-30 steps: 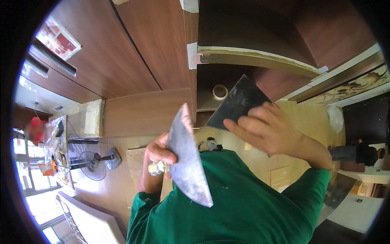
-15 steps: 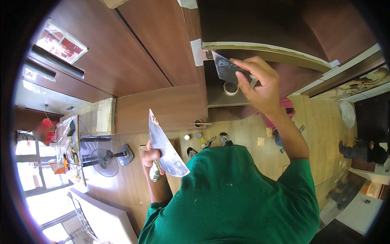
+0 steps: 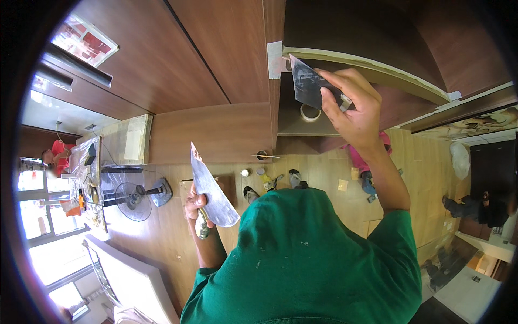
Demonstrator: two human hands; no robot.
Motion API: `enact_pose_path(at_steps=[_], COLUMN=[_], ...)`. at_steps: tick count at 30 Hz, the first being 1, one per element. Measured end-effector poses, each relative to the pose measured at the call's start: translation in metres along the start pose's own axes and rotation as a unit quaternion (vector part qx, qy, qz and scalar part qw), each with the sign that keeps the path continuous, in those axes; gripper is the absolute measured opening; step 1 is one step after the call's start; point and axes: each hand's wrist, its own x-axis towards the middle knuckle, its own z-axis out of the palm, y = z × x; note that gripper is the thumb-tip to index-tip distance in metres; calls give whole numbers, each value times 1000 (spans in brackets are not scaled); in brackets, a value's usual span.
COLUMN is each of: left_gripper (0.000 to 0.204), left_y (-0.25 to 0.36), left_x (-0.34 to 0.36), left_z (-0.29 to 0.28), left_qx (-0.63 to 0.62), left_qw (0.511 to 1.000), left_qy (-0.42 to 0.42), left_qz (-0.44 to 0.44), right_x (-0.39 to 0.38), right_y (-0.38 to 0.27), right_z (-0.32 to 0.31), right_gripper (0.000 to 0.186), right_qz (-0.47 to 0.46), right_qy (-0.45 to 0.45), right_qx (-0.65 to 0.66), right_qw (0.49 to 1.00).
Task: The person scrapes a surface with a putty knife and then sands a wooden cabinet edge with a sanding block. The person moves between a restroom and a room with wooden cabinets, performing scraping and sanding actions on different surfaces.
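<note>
My right hand grips a putty knife with a dark, smeared blade. The blade's pink-tipped corner is at the left end of the shelf's pale edge strip, beside a light patch on the cabinet upright; whether it touches cannot be made out. My left hand is closed round the handle of a second, wide putty knife, held lower and to the left, with pinkish paste near the blade's upper tip. A roll of tape rests on the shelf below the right-hand knife.
Brown cabinet panels stand in front and left. A standing fan and a cluttered table are at left. On the floor lie a small pot with a stick across it and a white tub. A person in pink is beyond my right arm.
The view has shifted slightly. My right hand and its putty knife stay at the shelf edge's left end. My left hand still holds its knife low, a little further left in view.
</note>
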Motion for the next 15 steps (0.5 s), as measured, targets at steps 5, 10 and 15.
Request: enact_pose_path(at_steps=[5, 10, 15], left_gripper=[31, 36, 37], left_y=[2, 3, 1], left_x=[-2, -5, -9], left_z=[-2, -10, -15], left_qx=[9, 20, 30], left_qw=[1000, 1000, 999], left_qy=[10, 14, 23], left_qz=[5, 6, 11], right_x=[2, 5, 8], right_y=[0, -1, -5], right_z=[8, 9, 4], right_gripper=[35, 33, 35], right_qz=[-5, -25, -11], right_qy=[-2, -7, -42], right_qx=[4, -12, -14], right_qw=[1000, 1000, 999])
